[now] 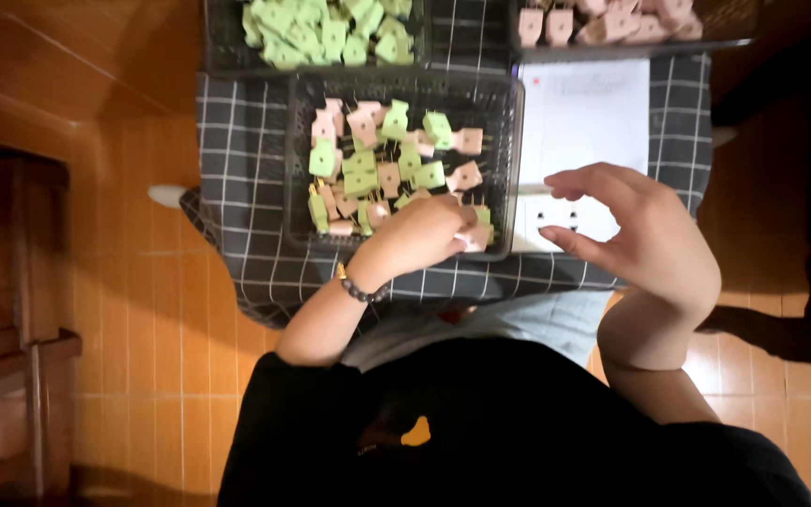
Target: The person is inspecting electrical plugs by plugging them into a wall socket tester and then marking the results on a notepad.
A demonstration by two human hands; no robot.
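Over the table, head view:
Left hand (424, 235): closed on a pink plug (469, 240), in the middle tray's (298, 160) near right corner.
Right hand (645, 235): open, empty, above a white socket strip (556, 221).
Plug handling: judged light, stiff plastic; best pinched by its body, clear of the prongs.
Nearby: green and pink plugs (377, 160) heaped in the tray.

Head camera looks steeply down (close) at the basket table (237, 235).

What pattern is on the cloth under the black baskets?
Dark grey cloth with a thin white grid check, shown in the head view.
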